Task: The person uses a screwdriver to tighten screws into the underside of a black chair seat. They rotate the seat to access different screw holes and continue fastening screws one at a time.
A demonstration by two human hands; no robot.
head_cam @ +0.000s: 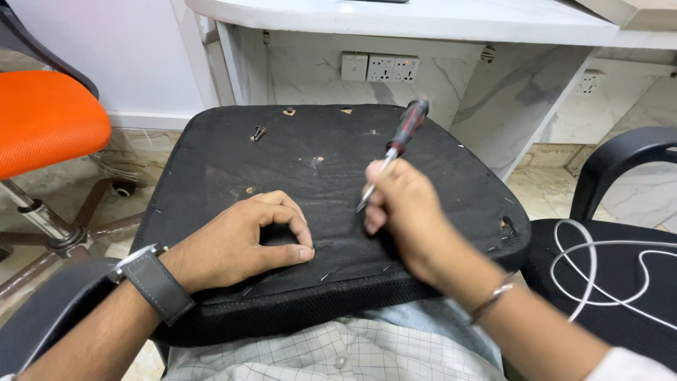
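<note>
Grip: left hand [247, 243], fingers curled, empty, pressing down as if to steady the black fabric-covered chair seat base [324, 212] lying across the lap | right hand [405, 212] clenched round a red-and-black-handled screwdriver [395, 152], tip angled down at the seat | loose dark screw [259, 132] parked near the far edge | white cable [606, 271] coiled on the black chair at right.

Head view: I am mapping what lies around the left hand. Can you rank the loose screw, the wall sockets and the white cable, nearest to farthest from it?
From the left hand, resting on the black seat pad:
1. Loose screw, on the pad, straight beyond the hand.
2. Wall sockets, under the desk, beyond the pad.
3. White cable, on the black chair at far right.
</note>
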